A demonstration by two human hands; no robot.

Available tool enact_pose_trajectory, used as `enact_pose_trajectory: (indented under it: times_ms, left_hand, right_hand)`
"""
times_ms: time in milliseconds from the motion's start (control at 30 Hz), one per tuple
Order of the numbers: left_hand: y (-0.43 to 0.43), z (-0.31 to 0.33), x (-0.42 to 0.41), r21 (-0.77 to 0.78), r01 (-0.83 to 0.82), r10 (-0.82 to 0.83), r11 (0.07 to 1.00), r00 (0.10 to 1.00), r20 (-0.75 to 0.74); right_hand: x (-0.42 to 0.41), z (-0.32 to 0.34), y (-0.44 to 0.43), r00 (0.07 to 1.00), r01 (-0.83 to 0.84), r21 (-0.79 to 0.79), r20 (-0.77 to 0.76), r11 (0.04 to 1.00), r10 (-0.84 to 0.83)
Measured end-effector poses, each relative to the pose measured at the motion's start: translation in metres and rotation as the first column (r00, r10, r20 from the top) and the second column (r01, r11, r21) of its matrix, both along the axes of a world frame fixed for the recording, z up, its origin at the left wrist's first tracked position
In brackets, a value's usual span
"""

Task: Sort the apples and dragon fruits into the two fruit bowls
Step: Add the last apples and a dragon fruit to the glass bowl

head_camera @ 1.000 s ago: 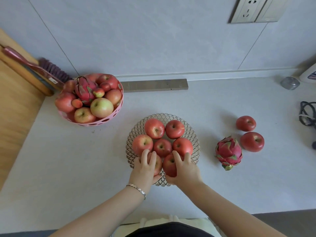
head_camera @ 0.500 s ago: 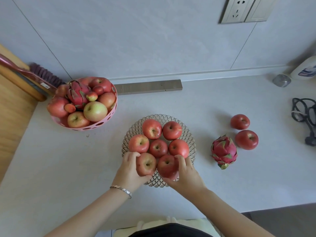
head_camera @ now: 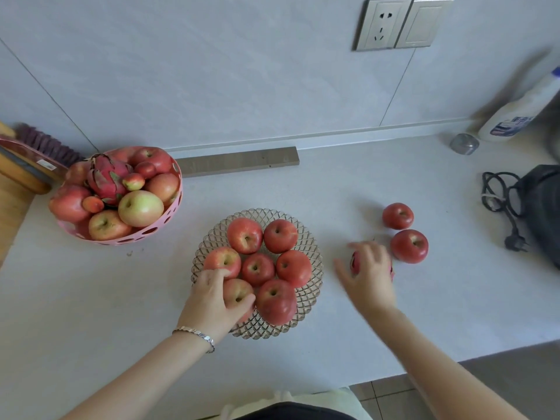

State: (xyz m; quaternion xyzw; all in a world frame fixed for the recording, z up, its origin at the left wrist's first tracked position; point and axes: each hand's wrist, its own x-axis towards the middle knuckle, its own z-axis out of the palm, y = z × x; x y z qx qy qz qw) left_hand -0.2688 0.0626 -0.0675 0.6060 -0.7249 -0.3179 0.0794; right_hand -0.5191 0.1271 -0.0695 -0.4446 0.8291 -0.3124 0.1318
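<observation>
A clear patterned glass bowl (head_camera: 312,237) in the middle of the counter holds several red apples. My left hand (head_camera: 209,298) grips the front-left apple (head_camera: 238,291) in that bowl. To the right, my right hand (head_camera: 369,274) is blurred, with its fingers spread over a pink dragon fruit (head_camera: 355,262) lying on the counter; most of the fruit is hidden. Two loose red apples (head_camera: 397,215) (head_camera: 409,246) lie just beyond it. A pink perforated bowl (head_camera: 121,239) at the back left holds mixed apples, small fruits and a dragon fruit (head_camera: 107,177).
A black power cable (head_camera: 500,195) and a dark appliance (head_camera: 545,207) sit at the right edge. A white bottle (head_camera: 515,116) and a small grey cap (head_camera: 463,144) stand at the back right. A metal strip (head_camera: 239,161) lies along the wall; a brush (head_camera: 39,147) rests far left.
My right hand left the apple at the bowl's front and swung right over the loose dragon fruit. My left hand stays on the front-left apple. The view shifted slightly right.
</observation>
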Motion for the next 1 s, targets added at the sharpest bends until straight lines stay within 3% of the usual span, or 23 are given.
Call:
enact_pose_trajectory:
  times_ms: [33, 100, 167, 267, 400, 467, 633, 833, 1000]
  left_hand:
    - [-0.001, 0.001, -0.003, -0.018, -0.013, 0.013, 1.0, 0.999, -0.035]
    - [-0.003, 0.002, -0.005, -0.028, -0.036, 0.034, 0.999, 0.996, -0.088]
    - [-0.008, -0.001, -0.006, -0.054, -0.052, 0.047, 0.997, 0.995, -0.088]
    - [-0.016, -0.004, -0.002, -0.085, -0.051, 0.048, 0.995, 0.998, -0.038]
    - [-0.022, -0.007, 0.007, -0.028, 0.035, -0.035, 0.999, 0.999, -0.025]
    - [-0.021, -0.009, 0.01, 0.014, 0.096, -0.096, 0.995, 0.995, 0.013]
    - [-0.018, -0.012, 0.009, 0.024, 0.129, -0.13, 0.991, 0.99, 0.053]
    - [-0.019, -0.01, 0.01, 0.049, 0.141, -0.144, 0.989, 0.986, 0.082]
    - [-0.02, -0.002, 0.006, 0.04, 0.143, -0.147, 0.989, 0.976, 0.158]
  right_hand:
    - [-0.018, 0.0, -0.001, 0.995, 0.102, 0.039, -0.016, 0.994, -0.101]
    - [-0.045, -0.003, -0.004, 0.971, 0.209, 0.323, 0.039, 0.923, -0.234]
    - [-0.056, -0.01, -0.005, 0.961, 0.15, 0.526, 0.122, 0.837, -0.249]
    - [-0.051, -0.016, -0.006, 0.902, 0.121, 0.434, 0.328, 0.893, -0.281]
    - [-0.045, -0.006, -0.01, 0.835, 0.221, 0.323, 0.424, 0.92, -0.35]
    - [-0.035, 0.008, -0.016, 0.846, 0.194, 0.248, 0.448, 0.949, -0.29]
    - [0.015, 0.052, -0.046, 0.889, -0.15, 0.136, 0.451, 0.979, 0.074]
    - [0.078, 0.045, -0.078, 0.93, -0.342, 0.345, 0.258, 0.874, 0.261]
    - [0.09, 0.033, -0.08, 0.933, -0.35, 0.479, 0.098, 0.805, 0.347]
